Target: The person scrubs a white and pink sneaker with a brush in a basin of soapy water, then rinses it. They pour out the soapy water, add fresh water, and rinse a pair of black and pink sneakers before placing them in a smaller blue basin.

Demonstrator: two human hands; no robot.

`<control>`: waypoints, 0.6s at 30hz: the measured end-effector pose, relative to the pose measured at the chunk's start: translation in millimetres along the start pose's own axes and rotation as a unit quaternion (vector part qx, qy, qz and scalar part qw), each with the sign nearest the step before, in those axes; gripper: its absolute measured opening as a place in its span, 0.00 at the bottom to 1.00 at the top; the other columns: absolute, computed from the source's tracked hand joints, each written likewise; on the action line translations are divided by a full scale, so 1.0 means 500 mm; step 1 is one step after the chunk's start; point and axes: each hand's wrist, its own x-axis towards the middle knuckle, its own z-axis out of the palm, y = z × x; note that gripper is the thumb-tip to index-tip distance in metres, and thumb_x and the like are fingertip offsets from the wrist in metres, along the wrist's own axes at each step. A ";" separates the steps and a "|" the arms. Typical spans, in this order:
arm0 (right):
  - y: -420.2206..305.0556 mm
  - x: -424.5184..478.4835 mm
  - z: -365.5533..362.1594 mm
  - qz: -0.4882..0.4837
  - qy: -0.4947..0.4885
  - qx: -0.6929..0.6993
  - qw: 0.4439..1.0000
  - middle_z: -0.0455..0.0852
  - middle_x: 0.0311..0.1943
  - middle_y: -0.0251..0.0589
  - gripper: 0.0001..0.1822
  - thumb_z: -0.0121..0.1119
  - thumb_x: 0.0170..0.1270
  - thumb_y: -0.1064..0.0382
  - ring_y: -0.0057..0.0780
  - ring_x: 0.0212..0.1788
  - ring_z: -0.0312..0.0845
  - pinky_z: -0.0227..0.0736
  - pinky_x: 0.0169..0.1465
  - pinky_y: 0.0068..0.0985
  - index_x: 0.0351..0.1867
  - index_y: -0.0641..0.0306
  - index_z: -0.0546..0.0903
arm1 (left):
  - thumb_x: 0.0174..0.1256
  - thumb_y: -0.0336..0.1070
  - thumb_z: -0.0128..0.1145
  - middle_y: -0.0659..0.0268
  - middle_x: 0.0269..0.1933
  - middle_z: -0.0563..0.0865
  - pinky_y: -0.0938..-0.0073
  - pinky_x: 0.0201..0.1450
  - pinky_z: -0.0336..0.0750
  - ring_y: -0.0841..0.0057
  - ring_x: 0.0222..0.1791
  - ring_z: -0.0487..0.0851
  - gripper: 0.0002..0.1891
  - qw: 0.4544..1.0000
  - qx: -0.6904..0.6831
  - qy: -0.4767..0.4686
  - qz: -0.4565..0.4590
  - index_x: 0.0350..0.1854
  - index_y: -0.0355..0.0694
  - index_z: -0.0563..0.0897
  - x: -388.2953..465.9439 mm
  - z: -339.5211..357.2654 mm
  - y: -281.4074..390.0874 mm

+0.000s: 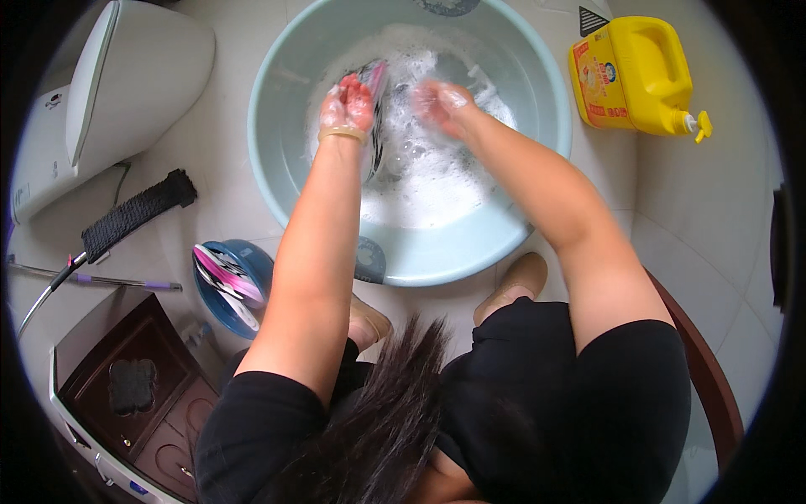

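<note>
A large pale blue plastic basin (441, 255) of water and white suds (434, 183) stands on the floor before me. My left hand (347, 107) is over the suds, palm up with its fingers curled, wet with foam. Close beside it, partly hidden by the hand and wrist, a pink, black and white patterned slipper or similar item (378, 120) lies in the water; whether the hand grips it cannot be told. My right hand (444, 107) is above the suds to the right, blurred and foamy, with nothing plainly in it.
A yellow detergent jug (655, 75) with a pump lies at the upper right. To the left are a white toilet (145, 69), a black brush head (138, 217) on a metal handle, and a small blue basin (204, 299) with pink and patterned slippers (230, 277). A dark brown cabinet is lower left.
</note>
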 end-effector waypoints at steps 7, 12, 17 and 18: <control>-0.052 -0.178 0.138 -0.121 -0.204 -0.249 0.939 0.84 0.38 0.40 0.14 0.51 0.62 0.59 0.30 0.41 0.78 0.70 0.50 0.28 0.44 0.64 0.81 | 0.68 0.34 0.45 0.63 0.39 0.83 0.68 0.46 0.77 0.70 0.39 0.80 0.08 0.974 0.082 -0.181 -0.108 0.38 0.38 0.76 -0.019 -0.015 -0.050; -0.084 0.040 -0.017 -0.326 0.186 -0.245 0.894 0.85 0.33 0.46 0.12 0.55 0.56 0.60 0.36 0.38 0.80 0.73 0.44 0.30 0.36 0.65 0.83 | 0.64 0.35 0.51 0.63 0.39 0.83 0.79 0.32 0.75 0.78 0.33 0.80 0.12 0.908 0.407 -0.096 0.033 0.46 0.36 0.77 -0.064 0.009 -0.063; -0.017 0.081 -0.071 -0.110 0.194 -0.479 0.849 0.84 0.39 0.51 0.11 0.53 0.56 0.63 0.44 0.43 0.80 0.73 0.45 0.34 0.36 0.65 0.82 | 0.64 0.34 0.52 0.64 0.34 0.83 0.79 0.31 0.75 0.80 0.31 0.80 0.08 0.891 0.422 -0.086 0.143 0.41 0.37 0.78 -0.086 0.011 -0.096; 0.006 0.084 -0.077 -0.136 0.117 -0.674 0.716 0.84 0.41 0.50 0.11 0.53 0.57 0.63 0.43 0.45 0.80 0.74 0.45 0.34 0.36 0.64 0.83 | 0.63 0.34 0.52 0.65 0.32 0.84 0.79 0.36 0.76 0.79 0.32 0.80 0.08 0.872 0.432 -0.087 0.213 0.40 0.36 0.78 -0.104 0.013 -0.111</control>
